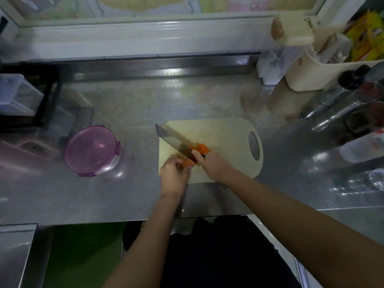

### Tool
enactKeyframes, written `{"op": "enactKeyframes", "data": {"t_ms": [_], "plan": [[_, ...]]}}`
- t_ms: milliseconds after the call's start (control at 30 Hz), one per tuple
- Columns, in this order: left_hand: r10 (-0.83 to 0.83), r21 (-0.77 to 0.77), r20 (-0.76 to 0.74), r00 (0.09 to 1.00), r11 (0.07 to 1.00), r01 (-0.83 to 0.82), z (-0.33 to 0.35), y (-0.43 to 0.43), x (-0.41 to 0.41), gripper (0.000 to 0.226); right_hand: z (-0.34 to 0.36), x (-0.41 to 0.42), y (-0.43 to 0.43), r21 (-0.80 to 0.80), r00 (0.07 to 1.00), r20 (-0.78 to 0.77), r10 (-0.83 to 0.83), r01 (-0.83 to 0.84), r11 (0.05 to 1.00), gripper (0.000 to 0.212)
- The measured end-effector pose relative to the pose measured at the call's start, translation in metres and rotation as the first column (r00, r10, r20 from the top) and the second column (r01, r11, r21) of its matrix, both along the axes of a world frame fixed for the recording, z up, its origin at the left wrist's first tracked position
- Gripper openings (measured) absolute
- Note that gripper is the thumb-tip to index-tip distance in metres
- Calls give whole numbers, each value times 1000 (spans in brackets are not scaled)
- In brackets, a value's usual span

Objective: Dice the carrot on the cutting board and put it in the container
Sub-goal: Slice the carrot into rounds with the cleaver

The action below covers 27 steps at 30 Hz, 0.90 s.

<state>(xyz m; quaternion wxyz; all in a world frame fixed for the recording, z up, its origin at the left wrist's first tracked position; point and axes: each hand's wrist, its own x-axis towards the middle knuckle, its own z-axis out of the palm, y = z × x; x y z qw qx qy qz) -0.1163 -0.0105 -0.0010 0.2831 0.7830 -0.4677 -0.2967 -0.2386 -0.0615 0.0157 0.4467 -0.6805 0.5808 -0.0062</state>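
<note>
A beige cutting board with an oval handle hole lies on the steel counter. My left hand grips an orange carrot piece at the board's near left. My right hand grips the handle of a cleaver whose blade points far left and sits against the carrot. Cut carrot pieces lie just beyond the blade. The round container, with a purple clip lid on it, stands to the left of the board.
A steel counter runs under everything. A cream bin with packets stands back right beside dark bottles and a steel cylinder. A clear box sits on a black rack at far left.
</note>
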Motion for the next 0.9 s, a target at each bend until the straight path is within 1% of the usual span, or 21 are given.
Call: {"op": "enactKeyframes", "data": {"t_ms": [67, 100, 233, 300, 333, 400, 467, 567, 633, 900], "plan": [[-6, 15, 10, 1000, 1000, 6, 1, -1, 1, 15, 8, -2, 0, 51, 996, 56, -62, 59, 997, 51], [-11, 23, 18, 1000, 1000, 10, 1, -2, 1, 17, 10, -3, 1, 49, 994, 67, -92, 89, 995, 52], [-16, 45, 27, 1000, 999, 15, 1, -2, 1, 23, 12, -9, 5, 33, 988, -3, -156, 156, 987, 59], [-16, 48, 27, 1000, 999, 14, 0, -1, 2, 23, 13, -13, 5, 44, 984, 3, -178, 178, 983, 62], [-19, 44, 27, 999, 999, 18, -1, -1, 3, 23, 15, -14, 6, 47, 981, 9, -192, 191, 980, 60], [-28, 37, 26, 999, 999, 27, 0, 0, 3, 23, 18, -14, 9, 17, 983, 6, -181, 181, 983, 52], [-34, 47, 38, 999, 998, 33, 2, 0, 3, 24, 20, -13, 12, -31, 988, 4, -156, 156, 987, 53], [-37, 60, 68, 997, 998, 33, 4, 1, 3, 26, 23, -13, 17, -65, 992, 33, -123, 125, 990, 44], [-39, 65, 82, 996, 997, 34, 4, 1, 3, 25, 22, -12, 19, -65, 994, 34, -101, 103, 993, 46], [-28, 80, 99, 995, 997, 20, 7, 1, 3, 26, 10, -13, 21, -76, 994, 8, -107, 107, 991, 53]]}}
